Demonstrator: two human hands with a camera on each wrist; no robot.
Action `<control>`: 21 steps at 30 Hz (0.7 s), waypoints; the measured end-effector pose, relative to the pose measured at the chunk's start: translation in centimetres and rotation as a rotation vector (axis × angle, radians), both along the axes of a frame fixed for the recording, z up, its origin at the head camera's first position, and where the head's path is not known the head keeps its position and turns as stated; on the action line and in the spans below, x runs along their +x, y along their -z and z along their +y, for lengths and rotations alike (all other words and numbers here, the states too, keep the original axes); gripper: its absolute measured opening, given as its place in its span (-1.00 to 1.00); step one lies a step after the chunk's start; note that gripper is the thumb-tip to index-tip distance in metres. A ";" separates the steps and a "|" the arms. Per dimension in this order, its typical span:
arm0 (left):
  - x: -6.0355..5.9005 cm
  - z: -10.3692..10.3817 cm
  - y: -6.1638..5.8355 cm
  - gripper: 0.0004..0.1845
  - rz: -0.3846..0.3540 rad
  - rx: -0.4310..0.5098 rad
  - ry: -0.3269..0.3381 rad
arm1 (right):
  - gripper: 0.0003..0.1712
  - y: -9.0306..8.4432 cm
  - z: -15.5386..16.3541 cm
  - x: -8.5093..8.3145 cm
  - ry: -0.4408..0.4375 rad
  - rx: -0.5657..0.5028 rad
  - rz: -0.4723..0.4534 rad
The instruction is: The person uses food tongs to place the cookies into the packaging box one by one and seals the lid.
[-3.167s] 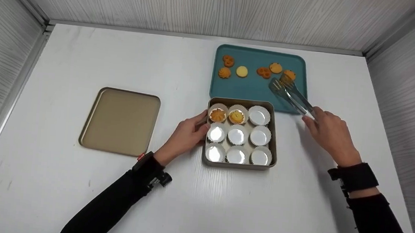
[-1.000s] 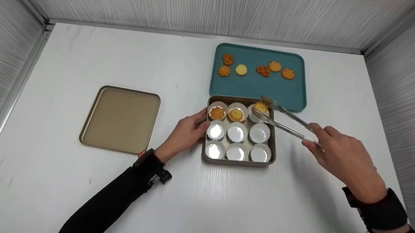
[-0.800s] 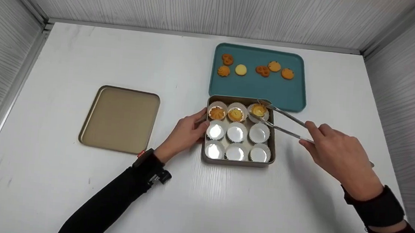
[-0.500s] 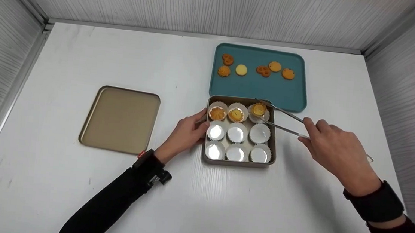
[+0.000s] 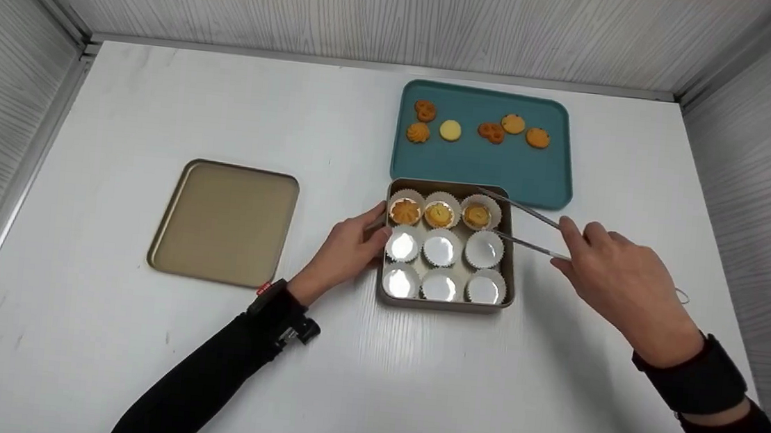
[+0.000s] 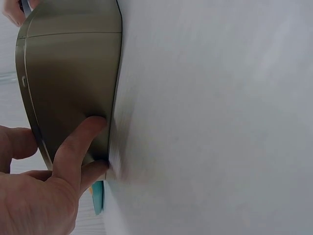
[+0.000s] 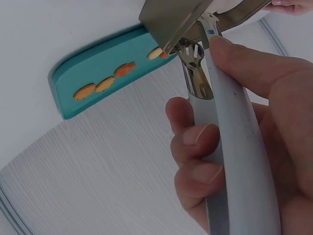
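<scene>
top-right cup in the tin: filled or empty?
Filled: the top-right cup holds a cookie, and the tongs stand open beside it in the right hand.

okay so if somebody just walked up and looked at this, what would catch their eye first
Most likely the gold square tin at the table's middle, holding nine white paper cups, the back row of three filled with golden cookies. The right hand grips metal tongs reaching over the tin's back right corner, while the left hand holds its left wall. Behind sits a teal tray with five loose cookies, and the tin's lid lies apart to the left.
</scene>
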State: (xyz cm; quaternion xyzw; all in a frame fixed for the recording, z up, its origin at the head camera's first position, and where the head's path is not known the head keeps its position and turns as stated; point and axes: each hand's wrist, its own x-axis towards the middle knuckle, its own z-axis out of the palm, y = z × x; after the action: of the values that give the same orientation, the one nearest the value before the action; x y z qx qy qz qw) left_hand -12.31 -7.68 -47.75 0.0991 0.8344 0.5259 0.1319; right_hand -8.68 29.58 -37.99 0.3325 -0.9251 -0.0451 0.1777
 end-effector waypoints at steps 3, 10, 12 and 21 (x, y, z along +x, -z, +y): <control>0.0 0.0 0.0 -0.37 0.004 -0.022 0.000 | -0.35 0.0 0.5 0.0 0.010 -0.033 -0.053; 0.0 0.1 0.0 -0.38 0.012 -0.012 -0.004 | -0.40 0.6 2.2 -0.5 0.025 -0.190 -0.201; 0.0 0.1 0.0 -0.37 0.023 -0.009 -0.001 | -0.43 0.9 2.6 -1.0 0.037 -0.242 -0.219; 0.1 0.1 0.2 -0.38 0.032 0.004 -0.007 | -0.51 3.2 3.6 -4.9 0.206 -0.345 -0.242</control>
State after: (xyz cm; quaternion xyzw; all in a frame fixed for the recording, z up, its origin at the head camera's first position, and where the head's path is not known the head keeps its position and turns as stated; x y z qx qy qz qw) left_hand -12.26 -7.61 -47.93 0.1050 0.8357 0.5263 0.1166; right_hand -13.59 33.17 -41.21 0.2040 -0.9627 0.1361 0.1141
